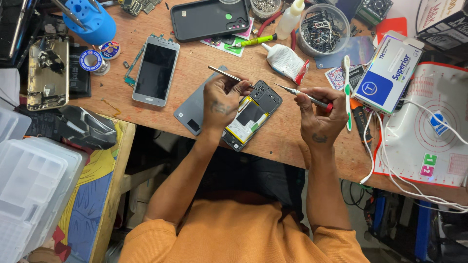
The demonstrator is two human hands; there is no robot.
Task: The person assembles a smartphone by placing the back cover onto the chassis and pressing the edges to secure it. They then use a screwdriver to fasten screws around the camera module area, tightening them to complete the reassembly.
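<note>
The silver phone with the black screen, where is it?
In the head view, the silver phone lies face up on the wooden table, left of the left hand, between the solder reel and the grey back cover.

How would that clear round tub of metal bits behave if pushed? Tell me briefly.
The clear tub would probably slide rather than tip, as it looks wide, low and flat-based. Packed with small metal parts, it is likely heavy for its size. It has no lid, so a sharp shove might spill pieces. The white glue tube lies close beside it and could get nudged.
</note>
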